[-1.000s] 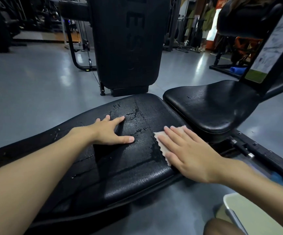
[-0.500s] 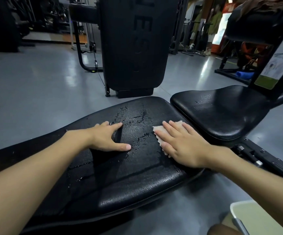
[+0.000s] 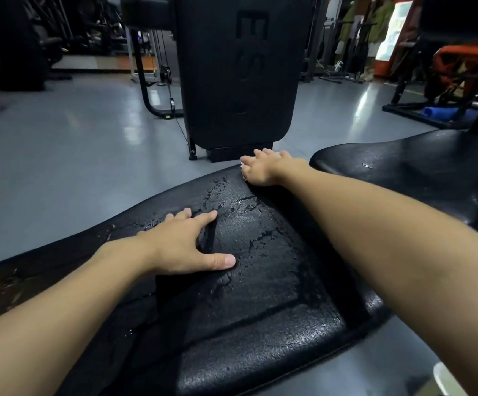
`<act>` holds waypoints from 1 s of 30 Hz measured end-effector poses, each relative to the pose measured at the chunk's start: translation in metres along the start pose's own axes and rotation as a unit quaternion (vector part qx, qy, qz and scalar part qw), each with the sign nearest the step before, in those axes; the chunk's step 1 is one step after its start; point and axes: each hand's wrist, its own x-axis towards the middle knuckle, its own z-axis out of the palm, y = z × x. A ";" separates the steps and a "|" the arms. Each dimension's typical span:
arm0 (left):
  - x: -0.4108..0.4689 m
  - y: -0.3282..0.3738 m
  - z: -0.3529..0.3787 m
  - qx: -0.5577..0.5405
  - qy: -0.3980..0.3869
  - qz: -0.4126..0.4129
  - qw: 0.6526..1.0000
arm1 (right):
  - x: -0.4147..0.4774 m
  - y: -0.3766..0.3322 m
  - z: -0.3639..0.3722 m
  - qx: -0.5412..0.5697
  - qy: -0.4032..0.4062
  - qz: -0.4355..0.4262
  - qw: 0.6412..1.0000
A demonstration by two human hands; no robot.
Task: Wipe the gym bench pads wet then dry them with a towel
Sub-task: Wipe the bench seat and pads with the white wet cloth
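The long black bench pad [image 3: 260, 295] lies across the view, streaked with water. My left hand [image 3: 186, 247] rests flat on its middle, fingers spread and thumb out. My right hand [image 3: 263, 167] reaches to the pad's far edge and presses a small pale cloth [image 3: 243, 166] under flat fingers; only a sliver of the cloth shows. The separate black seat pad [image 3: 417, 178] sits to the right with a few wet spots.
A tall black machine housing [image 3: 237, 72] stands just beyond the bench on the grey floor. A cable and bent frame [image 3: 157, 107] are at its left. Racks with a blue roll [image 3: 440, 112] stand at the right. A pale object [image 3: 446, 381] shows at bottom right.
My right hand slid the cloth from the near right part of the pad up to its far edge. My left hand stayed in place. The view moved closer over the bench.
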 end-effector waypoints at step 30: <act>-0.044 0.044 0.005 0.053 -0.015 0.059 0.997 | -0.249 0.031 0.014 0.082 0.007 -0.016 0.996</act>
